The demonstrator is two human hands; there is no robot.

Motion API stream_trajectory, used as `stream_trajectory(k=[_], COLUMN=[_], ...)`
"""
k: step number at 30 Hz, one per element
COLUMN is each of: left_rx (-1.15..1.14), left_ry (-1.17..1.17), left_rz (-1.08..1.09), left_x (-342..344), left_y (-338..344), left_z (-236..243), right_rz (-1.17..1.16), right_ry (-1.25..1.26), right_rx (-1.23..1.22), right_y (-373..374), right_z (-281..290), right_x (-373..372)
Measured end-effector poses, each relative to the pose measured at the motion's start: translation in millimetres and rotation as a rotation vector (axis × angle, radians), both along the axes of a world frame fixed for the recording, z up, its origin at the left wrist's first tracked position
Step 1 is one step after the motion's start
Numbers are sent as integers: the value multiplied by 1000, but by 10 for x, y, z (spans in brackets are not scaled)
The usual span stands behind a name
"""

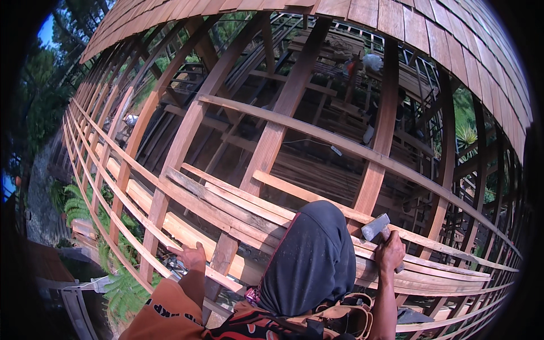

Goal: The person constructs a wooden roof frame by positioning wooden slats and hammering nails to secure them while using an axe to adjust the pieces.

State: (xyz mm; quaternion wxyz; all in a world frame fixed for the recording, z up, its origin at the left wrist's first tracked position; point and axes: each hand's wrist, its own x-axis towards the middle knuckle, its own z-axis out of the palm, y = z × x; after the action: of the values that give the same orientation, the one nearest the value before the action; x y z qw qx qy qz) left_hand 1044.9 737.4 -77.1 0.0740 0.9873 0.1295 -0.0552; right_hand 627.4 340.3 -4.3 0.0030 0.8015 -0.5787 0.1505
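My right hand point(390, 252) grips a hammer with a squarish metal head point(373, 228), held just over the stacked wooden strips point(425, 267) at lower right. Lower left, my left hand point(191, 256) has its fingers apart, touching or just above a thin batten point(220, 279) that crosses the rafters point(265, 148). My bent knee point(309, 252), in dark cloth, rests over the long strips between my hands and hides part of them. A tan tool pouch point(345, 314) hangs at my waist beside my right forearm.
Sloping rafters and crossing battens form an open frame with gaps to timber below, where a partly hidden person point(388, 113) appears. Wooden shingles point(391, 17) cover the roof above. Ferns point(119, 289) and a drop lie beyond the left edge.
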Motion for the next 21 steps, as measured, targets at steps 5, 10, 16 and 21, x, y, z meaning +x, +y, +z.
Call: stream_trajectory(k=[5, 10, 16, 21], left_rx=[35, 54, 15, -235], left_ry=[38, 49, 42, 93], left_rz=[23, 38, -26, 255], left_x=[23, 18, 136, 480], left_y=[-51, -88, 173, -14], left_z=[-88, 14, -256, -195], right_rz=[2, 20, 27, 40], right_ry=[0, 11, 25, -14], right_rx=[-9, 18, 62, 46], right_y=[-34, -31, -8, 0], right_z=[22, 38, 51, 52], right_x=[-43, -3, 0, -7])
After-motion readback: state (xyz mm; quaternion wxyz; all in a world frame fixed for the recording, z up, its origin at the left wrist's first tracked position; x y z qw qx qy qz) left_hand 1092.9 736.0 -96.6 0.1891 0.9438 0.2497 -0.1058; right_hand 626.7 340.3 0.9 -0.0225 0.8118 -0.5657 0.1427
